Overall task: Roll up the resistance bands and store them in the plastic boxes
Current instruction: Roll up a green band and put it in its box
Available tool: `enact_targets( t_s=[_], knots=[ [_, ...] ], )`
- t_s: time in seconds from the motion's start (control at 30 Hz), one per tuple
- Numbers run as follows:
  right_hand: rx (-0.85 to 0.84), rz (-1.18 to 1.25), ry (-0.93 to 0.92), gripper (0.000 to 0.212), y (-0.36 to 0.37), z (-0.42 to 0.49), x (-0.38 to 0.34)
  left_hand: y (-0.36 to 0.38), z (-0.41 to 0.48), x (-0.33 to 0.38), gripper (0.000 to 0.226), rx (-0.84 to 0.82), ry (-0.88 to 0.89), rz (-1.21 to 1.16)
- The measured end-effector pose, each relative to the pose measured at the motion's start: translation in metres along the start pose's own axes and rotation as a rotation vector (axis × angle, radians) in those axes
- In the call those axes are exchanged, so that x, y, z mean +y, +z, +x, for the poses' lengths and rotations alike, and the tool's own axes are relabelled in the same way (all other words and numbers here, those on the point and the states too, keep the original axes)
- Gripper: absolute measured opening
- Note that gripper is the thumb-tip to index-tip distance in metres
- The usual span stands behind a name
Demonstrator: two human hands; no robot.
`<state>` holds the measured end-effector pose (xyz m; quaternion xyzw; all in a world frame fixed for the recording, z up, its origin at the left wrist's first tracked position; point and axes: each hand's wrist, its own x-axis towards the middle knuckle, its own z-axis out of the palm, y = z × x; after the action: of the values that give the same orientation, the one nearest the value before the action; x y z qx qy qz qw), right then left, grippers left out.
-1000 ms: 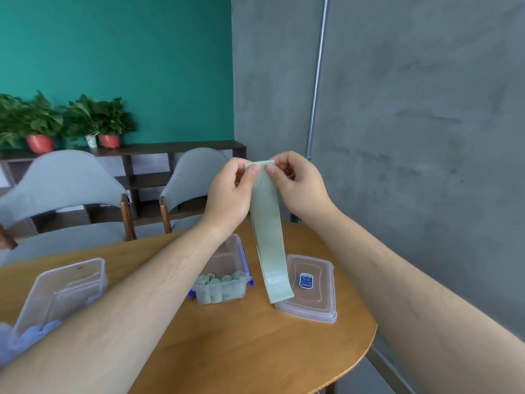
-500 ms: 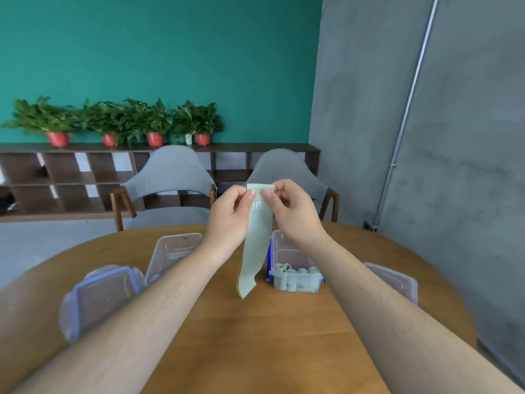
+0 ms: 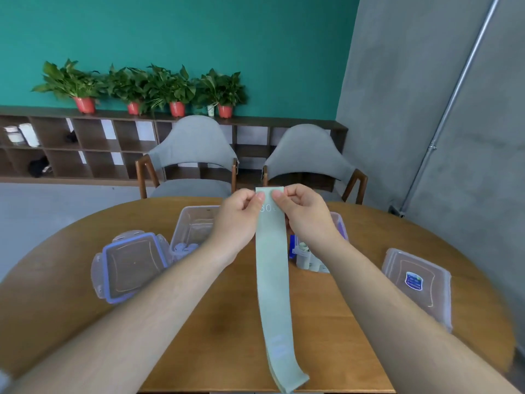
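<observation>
Band: a pale green resistance band (image 3: 272, 280) hangs flat and unrolled above the table, its top edge level with the fingertips and its free end curling near the table's near edge.
Left hand (image 3: 238, 220): pinches the band's top left corner between thumb and fingers.
Right hand (image 3: 304, 217): pinches the top right corner likewise.
Right box (image 3: 312, 264): just behind the right wrist, open, holding rolled bands.
Left box (image 3: 193, 223): open, behind the left wrist, pale rolls inside.
Lids: a blue-rimmed lid (image 3: 133, 265) lies at the left, and a labelled lid (image 3: 417, 282) at the right rim.
Table (image 3: 221, 331): bare wood lies on each side of the band, between the forearms.
</observation>
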<state>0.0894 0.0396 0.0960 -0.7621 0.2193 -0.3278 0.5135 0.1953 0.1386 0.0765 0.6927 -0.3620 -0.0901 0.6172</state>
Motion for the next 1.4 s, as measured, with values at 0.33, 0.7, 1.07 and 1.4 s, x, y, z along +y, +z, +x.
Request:
enact_targets(
  t_s=[0.33,0.7,1.07,1.4],
  knots=[
    [-0.010,-0.029,0.256,0.014,0.050,-0.002,0.131,0.027,0.002,-0.122,0.036,0.018,-0.267,0.236],
    [0.065,-0.188,0.234,0.033,0.077,0.012,0.170,0.042,0.002,-0.169,0.040,-0.052,-0.266,0.147],
    [-0.025,-0.526,0.059,0.040,0.086,0.015,0.177,0.049,0.014,-0.194,0.038,-0.030,-0.032,0.591],
    [-0.058,-0.579,0.062,0.044,0.084,0.014,0.180,0.047,0.012,-0.192,0.036,0.004,0.007,0.530]
  ],
)
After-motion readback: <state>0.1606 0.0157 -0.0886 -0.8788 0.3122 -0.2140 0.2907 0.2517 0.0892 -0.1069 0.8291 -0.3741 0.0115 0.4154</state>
